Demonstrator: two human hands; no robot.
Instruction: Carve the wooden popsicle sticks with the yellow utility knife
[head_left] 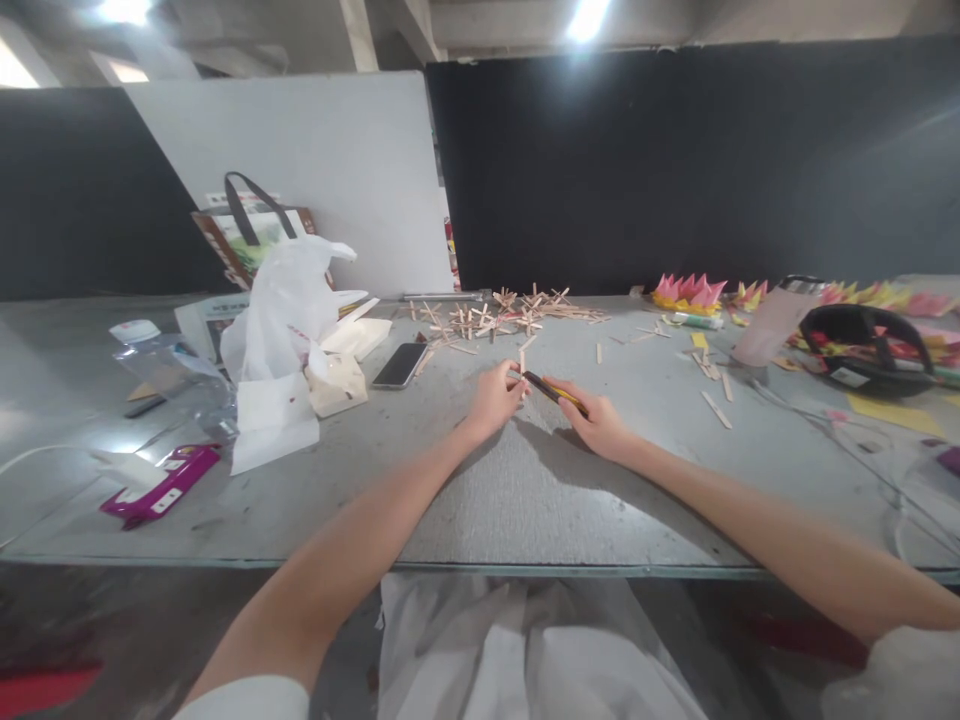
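Note:
My left hand [495,398] is closed, its fingertips pinching a short flat wooden stick [523,362] that points upward. In my right hand [598,425] lies a black and yellow utility knife [553,390], fingers wrapped round its handle. Its front end reaches the stick at the left fingertips; whether the blade touches the wood is too small to tell. Just beyond both hands spreads a loose pile of wooden sticks [491,320], some crossed over one another.
Left of my hands lie a phone [400,366], a white plastic bag [281,300], a clear bottle [176,375] and a purple power strip [161,487]. Rightward are loose sticks [716,410], a pink tumbler [776,320], black headphones [866,350], cables and pink paper flowers [688,292].

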